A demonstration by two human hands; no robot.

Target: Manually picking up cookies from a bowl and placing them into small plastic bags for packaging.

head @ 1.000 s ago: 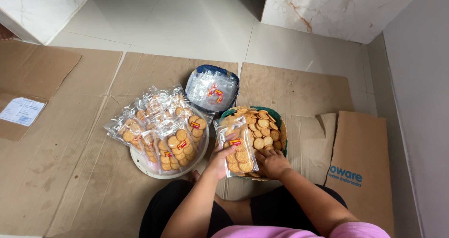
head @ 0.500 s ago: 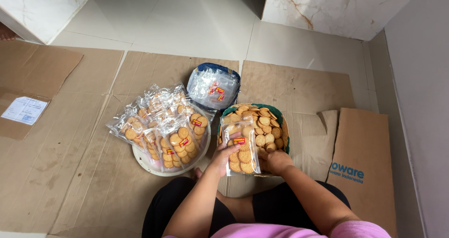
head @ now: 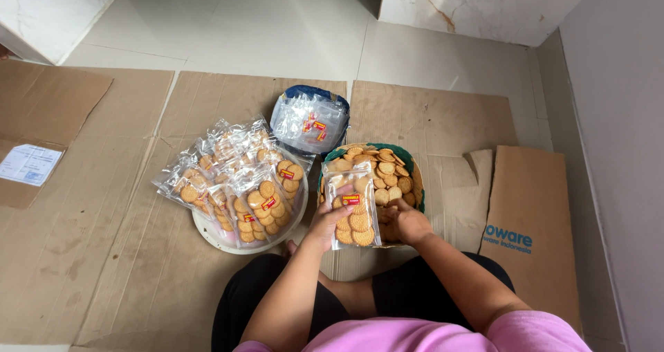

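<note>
While left hand (head: 325,222) grips half-filled clear biscuit pouch (head: 351,210) upright over green basket (head: 415,179), right hand (head: 407,222) closes on loose round biscuits (head: 384,176). My note: keep pouch mouth open above basket, feed small stacks flat, avoid crumbling. Sealed packs (head: 238,186) sit on white tray (head: 207,233) just beside.

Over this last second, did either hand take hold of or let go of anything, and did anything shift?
Little changed. The left hand keeps its hold on the clear pouch of biscuits, upright over the basket of loose biscuits. The right hand stays at the basket's near edge among the biscuits, barely shifted; nothing was released. The filled pouches on the white tray and the empty pouches stayed put.
</note>
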